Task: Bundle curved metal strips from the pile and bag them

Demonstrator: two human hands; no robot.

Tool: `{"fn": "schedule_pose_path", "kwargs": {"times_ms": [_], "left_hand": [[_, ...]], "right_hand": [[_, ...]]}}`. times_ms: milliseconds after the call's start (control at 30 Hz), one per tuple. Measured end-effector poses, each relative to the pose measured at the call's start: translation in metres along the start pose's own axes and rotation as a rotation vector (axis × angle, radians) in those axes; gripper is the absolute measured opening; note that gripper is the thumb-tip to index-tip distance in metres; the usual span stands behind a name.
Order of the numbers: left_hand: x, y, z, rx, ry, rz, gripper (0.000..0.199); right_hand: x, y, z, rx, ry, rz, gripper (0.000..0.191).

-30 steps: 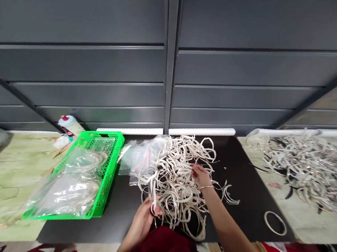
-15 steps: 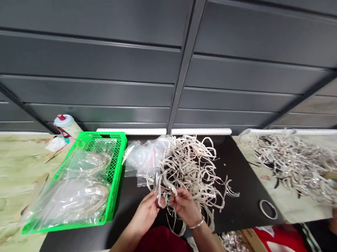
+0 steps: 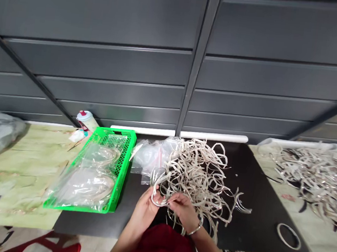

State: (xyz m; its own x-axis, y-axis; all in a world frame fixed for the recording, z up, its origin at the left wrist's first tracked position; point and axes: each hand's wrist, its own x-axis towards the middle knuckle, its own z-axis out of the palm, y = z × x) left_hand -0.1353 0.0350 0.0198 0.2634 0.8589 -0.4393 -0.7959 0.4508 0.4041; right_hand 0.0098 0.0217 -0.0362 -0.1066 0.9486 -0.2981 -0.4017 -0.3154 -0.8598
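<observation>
Pale strips (image 3: 194, 167) heaped by fingers (image 3: 181, 198), bags (image 3: 151, 156), green crate (image 3: 125, 173)

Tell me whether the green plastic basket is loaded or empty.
Loaded: clear plastic bags holding pale, curved strips lie inside the green plastic basket.

wall panels (image 3: 131, 22): dim grey, pale sheen along ridges, faint green reflection
plastic bags (image 3: 82, 185): bright white glare on folds
tabletop (image 3: 262, 192): dark, mostly matte
right hand (image 3: 185, 212): fingers slightly blurred
strip pile (image 3: 190, 164): fine edges soft
upper right corner: blackened
</observation>
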Motion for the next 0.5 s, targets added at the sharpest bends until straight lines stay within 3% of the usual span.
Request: {"fn": "schedule_pose_path", "kwargs": {"times_ms": [133,300,500], "left_hand": [[0.001,-0.018,0.012,-0.173,-0.007,0.002,0.007],[0.001,-0.049,0.029,-0.389,0.002,0.064,0.010],[0.004,-0.082,0.051,-0.317,-0.003,0.094,0.012]], "right_hand": [[-0.001,-0.015,-0.021,0.016,-0.025,-0.001,0.023],[-0.009,-0.038,-0.063,0.071,0.023,0.007,0.031],[-0.021,-0.052,-0.104,0.103,-0.068,0.078,0.030]]}}
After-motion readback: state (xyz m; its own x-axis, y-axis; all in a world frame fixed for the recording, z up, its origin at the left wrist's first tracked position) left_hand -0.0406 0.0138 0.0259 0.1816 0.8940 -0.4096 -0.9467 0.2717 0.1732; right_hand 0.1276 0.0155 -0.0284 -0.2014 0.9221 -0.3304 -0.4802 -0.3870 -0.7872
